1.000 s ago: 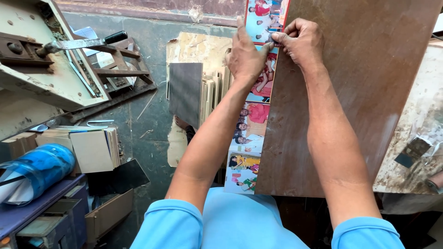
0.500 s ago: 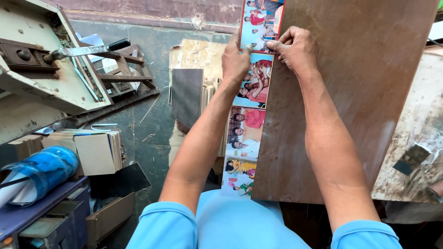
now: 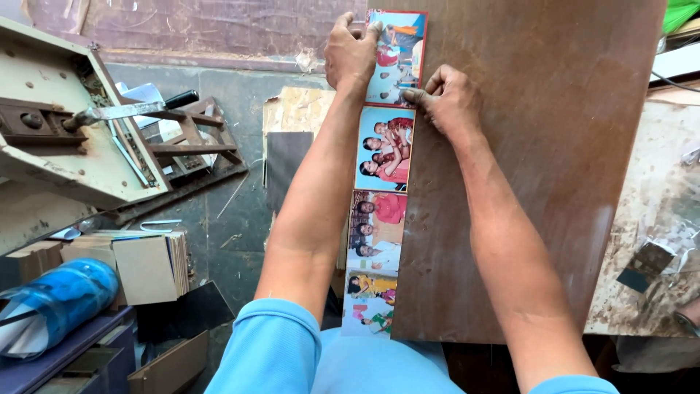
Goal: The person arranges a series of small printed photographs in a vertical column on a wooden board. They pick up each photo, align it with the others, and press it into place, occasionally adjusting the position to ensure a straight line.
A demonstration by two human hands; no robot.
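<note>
A large brown board (image 3: 539, 168) lies in front of me. Along its left edge runs a long strip of colour photo prints (image 3: 379, 197), several pictures in a row. My left hand (image 3: 351, 49) presses on the top photo at the strip's far end, fingers curled over its upper left corner. My right hand (image 3: 448, 98) rests on the board at the strip's right edge, with its fingertips on the edge of the top photo. Both forearms reach out from blue sleeves.
A cream metal cutting machine (image 3: 65, 138) with a lever blade stands at left. Below it lie a stack of cardboard sheets (image 3: 146, 266) and a blue roll (image 3: 55, 303). A dirty worktop (image 3: 649, 248) lies to the right of the board. Wooden frames (image 3: 197, 146) lie on the floor.
The view has tilted up, so the strip's top end now shows. Both hands stay at the top photo, with the left one a little higher on it.
</note>
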